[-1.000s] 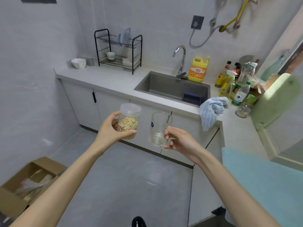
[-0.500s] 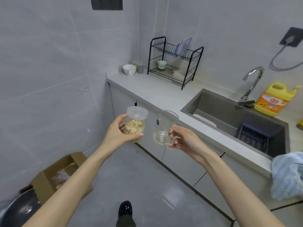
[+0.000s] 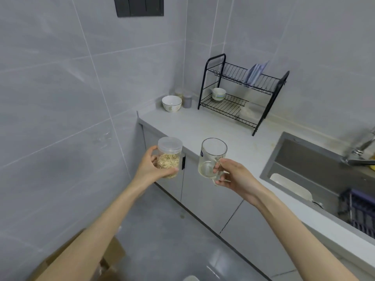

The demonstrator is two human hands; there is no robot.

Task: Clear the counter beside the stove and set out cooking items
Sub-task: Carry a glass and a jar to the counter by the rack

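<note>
Dish rack [image 3: 241, 92] and bowl [image 3: 171, 103] are set on grey bench [image 3: 203, 128], sink [image 3: 316, 165] cut off; jar [image 3: 169, 157] is gripped by left hand [image 3: 149, 169], mug [image 3: 211, 157] by right hand [image 3: 237, 177].

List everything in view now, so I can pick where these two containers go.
counter: one, grey, along the wall
jar: one, clear, pale flakes inside, in left hand
glass mug: one, clear, in right hand
bowl: one, white, counter's far corner
canister: one, grey, beside that bowl
dish rack: one, black, on counter
small bowl: one, white, rack's lower tier
sink: one, grey, right of rack
cardboard box: one, brown, floor, lower left
left hand: one, grips jar
right hand: one, holds mug's handle
</note>
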